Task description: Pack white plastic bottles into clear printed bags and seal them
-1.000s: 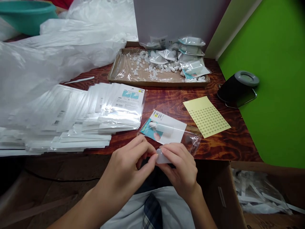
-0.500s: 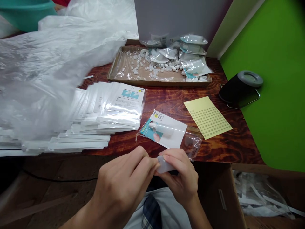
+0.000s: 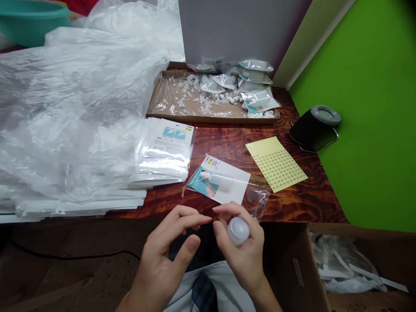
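The right hand (image 3: 243,262) grips a plastic cylinder (image 3: 238,231) in its curled fingers; the empty left hand (image 3: 167,260) hangs spread just beside it.

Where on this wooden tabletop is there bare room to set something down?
Bare wood lies between the cardboard tray and the card pack, left of the yellow sticker sheet; a strip continues below that sheet. Crowded: the left, with stacked packs under plastic sheeting.

Print on the nearest card (image 3: 218,178) is too small to read. Plastic sheeting (image 3: 74,121) covers most of the stacked packets (image 3: 164,151); the teal basin (image 3: 30,24) is cut off at the top-left corner.
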Available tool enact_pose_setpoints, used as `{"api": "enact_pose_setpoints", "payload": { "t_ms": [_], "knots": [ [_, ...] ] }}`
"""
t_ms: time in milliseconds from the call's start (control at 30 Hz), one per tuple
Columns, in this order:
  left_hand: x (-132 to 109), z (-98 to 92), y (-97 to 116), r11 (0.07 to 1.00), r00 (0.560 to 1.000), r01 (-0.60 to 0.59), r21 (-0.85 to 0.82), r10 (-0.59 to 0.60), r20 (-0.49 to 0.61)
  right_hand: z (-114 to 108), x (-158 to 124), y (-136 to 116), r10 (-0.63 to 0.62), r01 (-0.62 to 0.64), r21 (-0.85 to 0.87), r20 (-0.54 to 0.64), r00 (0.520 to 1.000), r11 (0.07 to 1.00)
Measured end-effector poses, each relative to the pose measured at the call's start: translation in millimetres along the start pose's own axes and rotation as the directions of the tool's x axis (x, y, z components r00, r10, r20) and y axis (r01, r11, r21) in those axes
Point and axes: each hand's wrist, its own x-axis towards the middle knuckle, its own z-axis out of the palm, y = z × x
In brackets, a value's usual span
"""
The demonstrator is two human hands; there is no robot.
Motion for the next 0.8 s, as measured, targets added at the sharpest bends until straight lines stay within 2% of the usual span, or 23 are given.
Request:
{"api": "enact_pose_setpoints", "payload": {
  "t_ms": [267,400,467,600,800],
  "knots": [
    [-3,-1.6,-1,0.997,0.998,-0.059,0.043,0.060,-0.025,1,7,-3,-0.176,0.183,-0.175,0.058,0.983,0.967],
    [-4,-0.3,-3,0.989,0.994,-0.095,0.115,0.100,-0.037,3,7,-3,-0.262,0.272,-0.251,0.072,0.962,0.929],
    [-2,1.2,-3,0.977,0.990,-0.098,0.188,0.115,-0.085,6,6,-2,-0.249,0.254,-0.231,0.049,0.967,0.939],
    [3,5.2,-2,0.967,0.972,-0.064,0.245,0.116,-0.203,10,2,-2,-0.120,0.115,-0.124,-0.034,0.992,0.986],
    [7,11.0,-2,0.984,0.981,-0.092,0.153,0.115,-0.155,14,-3,0,-0.026,0.023,-0.061,-0.039,0.999,0.998]
  ]
}}
